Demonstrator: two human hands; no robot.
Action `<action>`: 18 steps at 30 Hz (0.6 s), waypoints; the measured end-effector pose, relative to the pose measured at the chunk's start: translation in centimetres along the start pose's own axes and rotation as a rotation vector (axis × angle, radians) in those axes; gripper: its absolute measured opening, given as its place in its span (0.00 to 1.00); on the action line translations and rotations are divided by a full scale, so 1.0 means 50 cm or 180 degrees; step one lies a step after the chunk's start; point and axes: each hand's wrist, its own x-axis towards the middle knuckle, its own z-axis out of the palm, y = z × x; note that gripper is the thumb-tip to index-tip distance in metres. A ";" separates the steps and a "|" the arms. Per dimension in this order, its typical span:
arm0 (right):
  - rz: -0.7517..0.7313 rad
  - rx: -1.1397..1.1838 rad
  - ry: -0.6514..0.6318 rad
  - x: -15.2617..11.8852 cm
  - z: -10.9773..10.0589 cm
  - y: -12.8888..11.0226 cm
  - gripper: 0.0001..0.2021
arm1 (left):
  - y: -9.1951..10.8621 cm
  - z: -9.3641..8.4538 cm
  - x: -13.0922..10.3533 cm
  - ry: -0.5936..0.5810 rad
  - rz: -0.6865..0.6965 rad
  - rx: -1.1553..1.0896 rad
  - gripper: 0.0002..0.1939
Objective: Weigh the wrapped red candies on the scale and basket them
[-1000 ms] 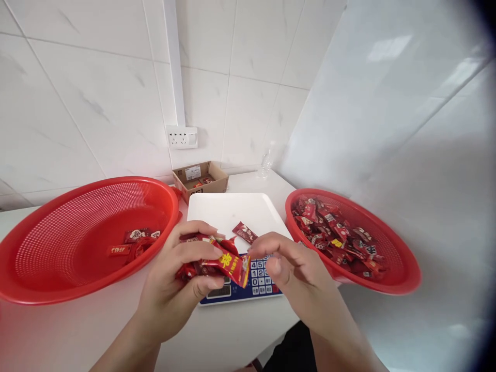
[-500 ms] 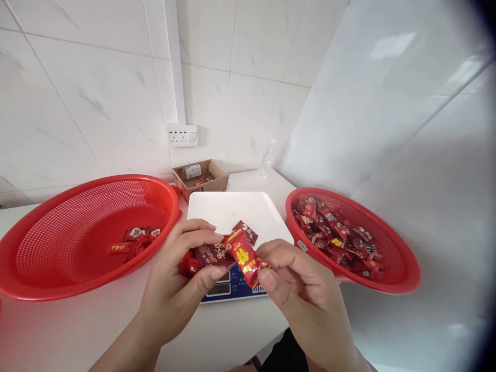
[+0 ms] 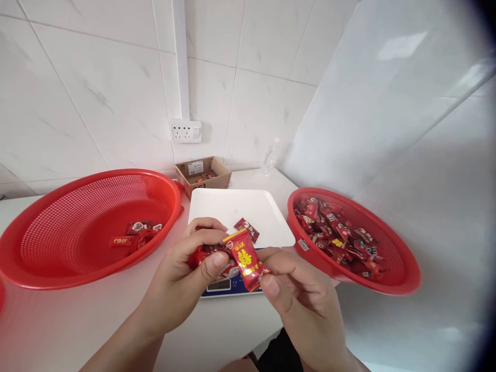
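Wrapped red candies (image 3: 222, 267) are held in my left hand (image 3: 182, 279), its fingers curled round them and the thumb on top. Between thumb and fingers, my right hand (image 3: 306, 294) pinches the lower end of a red packet with yellow characters (image 3: 245, 259). The packet's upper end is beside my left fingertips. Both hands are over the front of a white scale (image 3: 236, 204) with a blue panel. One dark red candy (image 3: 248, 230) lies on the scale's plate, just behind the packet.
A red basket (image 3: 89, 263) with a few candies stands at the left. Another red basket (image 3: 406, 274) at the right holds several candies. Behind the scale are a cardboard box (image 3: 220, 181) and a clear plastic object (image 3: 268, 161), near the tiled wall.
The view has shifted slightly. The candies in my left hand have turned, and the left thumb has moved higher over them. My right hand still pinches the red packet, now more upright.
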 end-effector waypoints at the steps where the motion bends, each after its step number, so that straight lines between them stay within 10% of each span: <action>1: 0.0042 0.0018 -0.0018 -0.001 0.001 -0.001 0.07 | -0.001 0.000 0.000 0.0036 0.0006 -0.0020 0.07; 18: 0.0177 -0.0056 0.0062 -0.013 0.008 -0.007 0.10 | 0.000 -0.001 -0.001 0.0176 -0.0001 -0.0055 0.08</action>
